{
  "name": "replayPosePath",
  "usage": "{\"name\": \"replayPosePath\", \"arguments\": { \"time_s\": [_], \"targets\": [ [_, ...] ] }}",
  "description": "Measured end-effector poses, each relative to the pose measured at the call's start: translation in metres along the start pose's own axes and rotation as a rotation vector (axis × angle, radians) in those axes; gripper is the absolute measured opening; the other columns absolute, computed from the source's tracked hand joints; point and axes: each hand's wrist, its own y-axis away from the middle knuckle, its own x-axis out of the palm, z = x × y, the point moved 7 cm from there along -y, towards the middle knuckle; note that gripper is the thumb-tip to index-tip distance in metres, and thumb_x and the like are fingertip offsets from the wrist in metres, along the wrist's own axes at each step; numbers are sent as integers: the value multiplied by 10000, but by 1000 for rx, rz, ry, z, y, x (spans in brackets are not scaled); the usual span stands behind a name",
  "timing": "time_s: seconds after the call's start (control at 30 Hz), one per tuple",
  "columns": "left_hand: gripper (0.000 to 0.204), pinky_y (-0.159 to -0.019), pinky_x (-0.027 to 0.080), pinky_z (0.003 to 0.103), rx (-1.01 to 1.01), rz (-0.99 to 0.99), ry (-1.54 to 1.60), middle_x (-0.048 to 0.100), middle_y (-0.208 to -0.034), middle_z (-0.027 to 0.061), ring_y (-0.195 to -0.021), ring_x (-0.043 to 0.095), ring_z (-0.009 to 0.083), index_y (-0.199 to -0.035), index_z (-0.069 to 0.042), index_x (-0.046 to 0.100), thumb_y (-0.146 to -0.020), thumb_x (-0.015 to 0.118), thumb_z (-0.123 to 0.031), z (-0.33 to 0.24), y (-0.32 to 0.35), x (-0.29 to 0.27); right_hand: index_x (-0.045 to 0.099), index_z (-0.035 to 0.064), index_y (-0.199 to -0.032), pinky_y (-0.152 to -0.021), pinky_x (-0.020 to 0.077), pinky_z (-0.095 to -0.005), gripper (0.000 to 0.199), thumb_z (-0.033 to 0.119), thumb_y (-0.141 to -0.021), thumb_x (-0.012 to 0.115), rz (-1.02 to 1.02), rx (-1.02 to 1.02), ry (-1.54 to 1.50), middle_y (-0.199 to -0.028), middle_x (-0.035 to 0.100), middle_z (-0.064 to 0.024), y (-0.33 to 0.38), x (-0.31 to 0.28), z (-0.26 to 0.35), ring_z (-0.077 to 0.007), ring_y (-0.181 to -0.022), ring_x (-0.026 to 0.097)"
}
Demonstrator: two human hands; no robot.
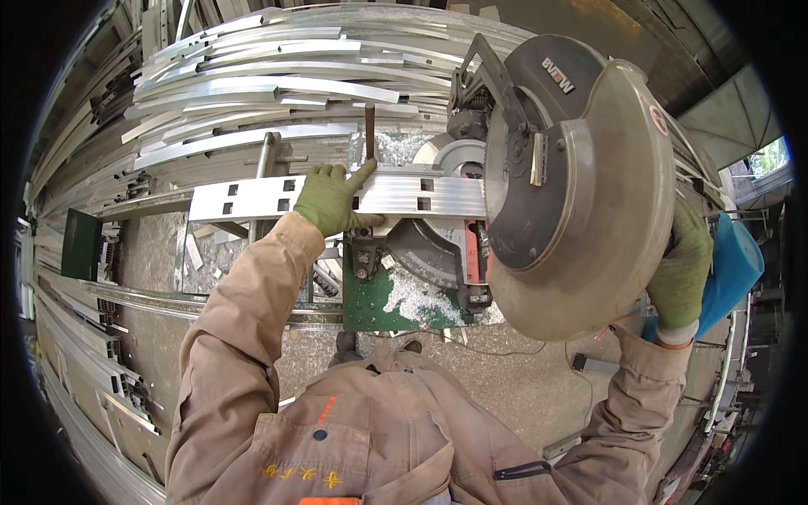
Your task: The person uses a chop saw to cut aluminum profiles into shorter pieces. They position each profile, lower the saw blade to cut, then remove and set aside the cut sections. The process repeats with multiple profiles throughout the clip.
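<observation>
A silver aluminium profile [244, 199] with square cutouts lies across the bed of a mitre saw [581, 194]. My left hand [328, 195], in a green work glove, grips it across its width, fingers over the far edge and thumb at the near edge. A brown upright rod [369, 130] stands just beyond the index finger. The profile's right end passes behind the saw's blade and large round guard. At the guard's right side, my gloved right hand [683, 265] is closed on the saw; the guard hides most of its fingers and the handle.
Many long aluminium lengths [278, 88] are piled beyond the saw, with more at the left [93, 353]. Metal chips [421, 299] litter the green saw stand [362, 311]. A blue object [741, 252] is beside my right wrist. A cable [505, 352] crosses the floor.
</observation>
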Motion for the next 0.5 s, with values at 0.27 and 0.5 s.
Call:
{"name": "replayPosePath", "arguments": {
  "time_s": [0.27,0.5],
  "targets": [
    [1288,-1325,460,616,-8,6,33,713,-1596,305,-1534,656,494,-1934,-286,402,-929,774,-1000,0,3,-5,864,25,-1335,-1040,642,-476,579,199,-815,1048,9,-60,29,-1257,872,-195,-8,-3,1,-421,-1138,835],
    [1276,-1334,459,620,-7,10,18,706,-1605,300,-1544,646,496,-1932,-288,402,-937,767,-998,0,2,0,869,37,-1345,-1029,644,-461,589,199,-814,1064,11,-38,-8,-1249,881,-175,-5,-1,-7,-370,-1119,844]
  ]
}}
